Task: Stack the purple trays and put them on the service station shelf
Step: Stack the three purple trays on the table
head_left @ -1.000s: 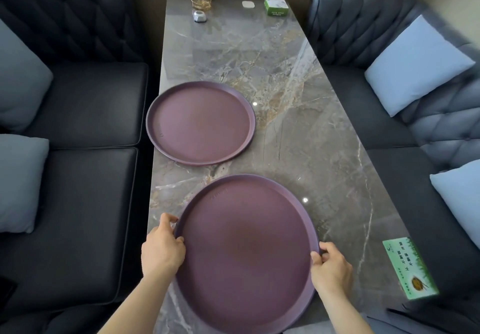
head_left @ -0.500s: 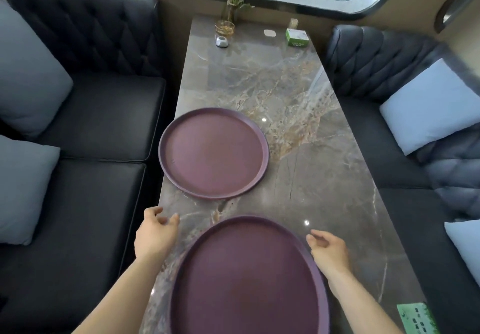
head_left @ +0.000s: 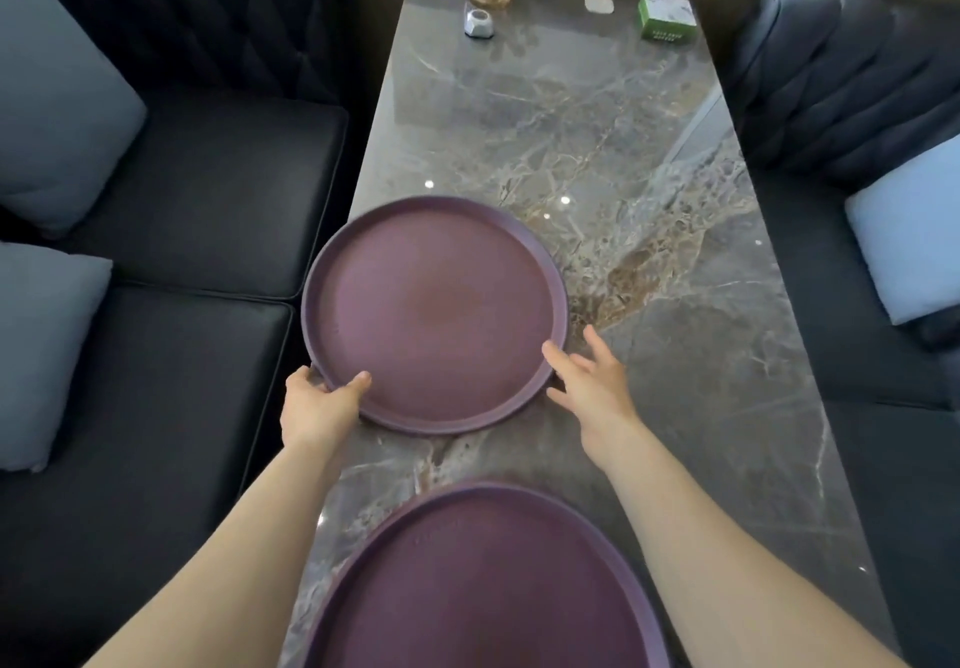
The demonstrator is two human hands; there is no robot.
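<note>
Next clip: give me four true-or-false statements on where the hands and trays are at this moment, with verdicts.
1. The left hand grips the far tray at its rim. True.
2. The right hand is closed around that tray. False: its fingers are spread open beside the rim.
3. The two trays are stacked. False: the near tray lies apart on the table.
4. A green box sits at the table's far end. True.

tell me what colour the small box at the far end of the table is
Green, with a white top face; the box shows only in the head view.
</note>
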